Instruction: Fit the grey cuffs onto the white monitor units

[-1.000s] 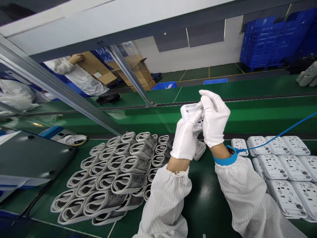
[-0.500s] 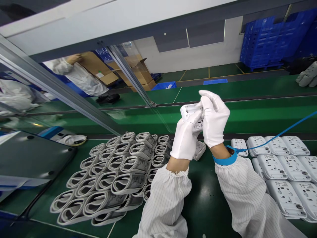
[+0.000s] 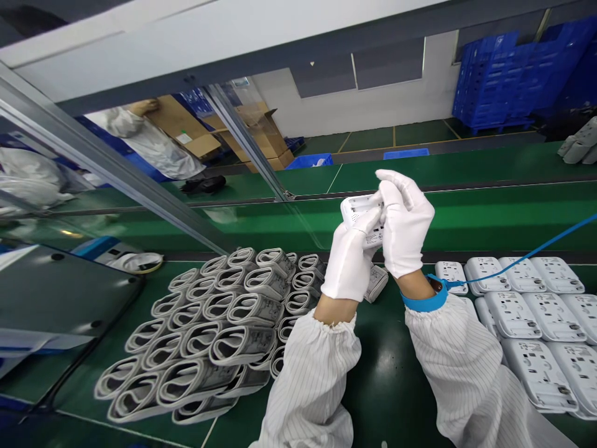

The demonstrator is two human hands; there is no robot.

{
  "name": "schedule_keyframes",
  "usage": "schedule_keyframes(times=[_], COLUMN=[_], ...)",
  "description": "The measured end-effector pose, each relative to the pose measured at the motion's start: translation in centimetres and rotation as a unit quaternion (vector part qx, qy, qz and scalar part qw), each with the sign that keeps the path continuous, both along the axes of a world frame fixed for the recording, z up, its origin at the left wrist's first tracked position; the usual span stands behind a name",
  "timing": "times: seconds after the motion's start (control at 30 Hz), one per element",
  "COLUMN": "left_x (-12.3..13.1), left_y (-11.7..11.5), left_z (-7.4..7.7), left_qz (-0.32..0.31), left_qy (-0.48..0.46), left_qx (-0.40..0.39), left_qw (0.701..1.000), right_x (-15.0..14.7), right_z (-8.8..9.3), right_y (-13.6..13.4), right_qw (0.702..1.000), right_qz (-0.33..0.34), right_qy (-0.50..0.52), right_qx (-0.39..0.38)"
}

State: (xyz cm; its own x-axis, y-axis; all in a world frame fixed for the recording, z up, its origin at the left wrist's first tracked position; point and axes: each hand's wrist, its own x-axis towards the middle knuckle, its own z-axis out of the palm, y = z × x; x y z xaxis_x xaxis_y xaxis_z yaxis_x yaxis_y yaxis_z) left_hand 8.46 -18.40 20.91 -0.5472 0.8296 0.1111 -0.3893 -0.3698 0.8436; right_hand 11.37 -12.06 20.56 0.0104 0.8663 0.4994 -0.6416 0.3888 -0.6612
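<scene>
Above the bench I hold a white blood pressure monitor, its underside with small holes and a printed label facing me. My left hand, in a white glove, is closed around its near side, thumb across the face. My right hand, also gloved, pinches at the monitor's right part; the fingertips hide what they touch. Just below the hands lies a single rolled grey cuff. Several rolled blood pressure cuffs stand in rows left of my forearms. More white monitors lie underside up on the right.
A blue wrist strap on my right wrist trails a cord to the right. Beyond the green bench runs a green belt. A metal post and a dark panel stand left. Another person's sleeve shows behind.
</scene>
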Motion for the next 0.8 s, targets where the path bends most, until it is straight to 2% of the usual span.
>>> schedule_keyframes(times=[0.43, 0.6, 0.8], left_x=[-0.19, -0.34, -0.71], left_y=[0.06, -0.11, -0.13], left_z=[-0.1, -0.13, -0.49], left_qz=[0.007, 0.009, -0.003], left_qy=[-0.011, 0.001, -0.014], left_qx=[-0.005, -0.003, 0.004], left_qw=[1.0, 1.0, 1.0], right_x=[0.2, 0.4, 0.68], right_z=[0.03, 0.15, 0.32], right_y=[-0.06, -0.33, -0.56], right_qw=[1.0, 1.0, 1.0], right_qz=[0.007, -0.012, 0.009], right_qy=[-0.008, -0.016, -0.016], right_qx=[0.007, 0.016, 0.023])
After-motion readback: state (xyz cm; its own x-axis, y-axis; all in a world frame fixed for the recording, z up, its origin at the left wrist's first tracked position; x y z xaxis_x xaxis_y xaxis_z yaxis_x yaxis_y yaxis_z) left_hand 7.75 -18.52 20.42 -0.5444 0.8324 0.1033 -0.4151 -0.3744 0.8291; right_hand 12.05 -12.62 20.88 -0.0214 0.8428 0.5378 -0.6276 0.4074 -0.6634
